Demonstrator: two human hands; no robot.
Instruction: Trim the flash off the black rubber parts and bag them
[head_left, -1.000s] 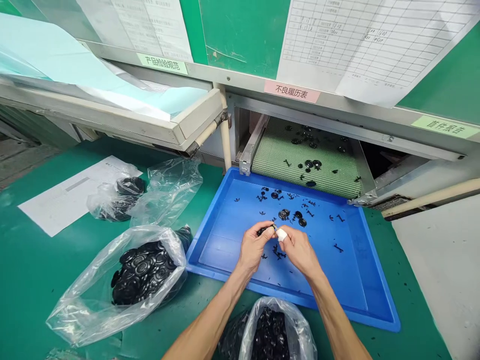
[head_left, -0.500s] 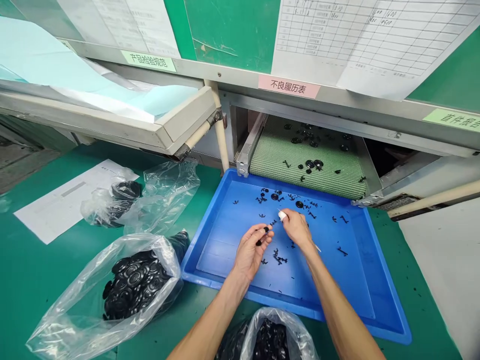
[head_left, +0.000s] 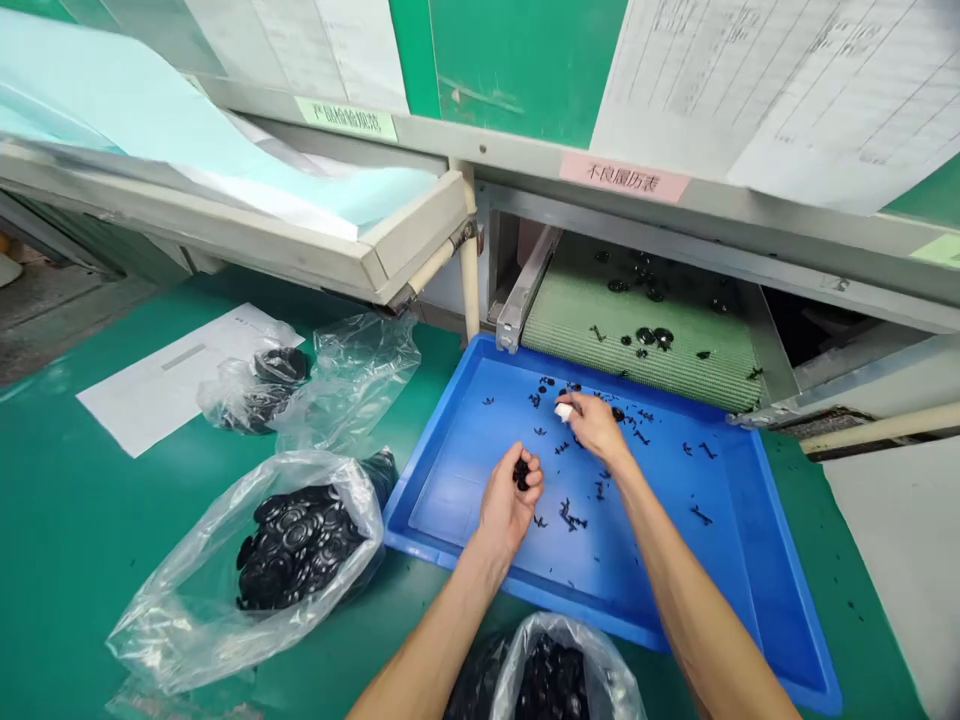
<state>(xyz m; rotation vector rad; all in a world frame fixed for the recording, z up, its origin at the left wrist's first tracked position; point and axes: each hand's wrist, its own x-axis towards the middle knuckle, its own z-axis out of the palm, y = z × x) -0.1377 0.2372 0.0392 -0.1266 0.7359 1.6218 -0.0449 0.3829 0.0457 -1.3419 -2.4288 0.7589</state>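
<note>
My left hand [head_left: 510, 505] is cupped over the middle of the blue plastic tray [head_left: 465, 500], shut on a small clump of black moulded parts [head_left: 520, 474]. My right hand [head_left: 596, 425] reaches further forward, its fingertips down among loose black pieces near the tray's far side. A white bandage [head_left: 563, 411] covers one of its fingers. Many small black parts [head_left: 570, 516] lie scattered across the tray floor. Whether my right hand grips anything is hidden by its fingers.
A green mesh conveyor belt [head_left: 637, 360] carrying black parts ends just beyond the tray. Clear plastic bags of black discs [head_left: 296, 535] lie left of the tray and at the bottom edge. A white paper sheet [head_left: 176, 375] lies on the green bench. Papers hang above.
My right hand has moved forward and left, closer to the tray's far side, while my left hand has drawn its fingers in around the black parts. The view has shifted slightly.
</note>
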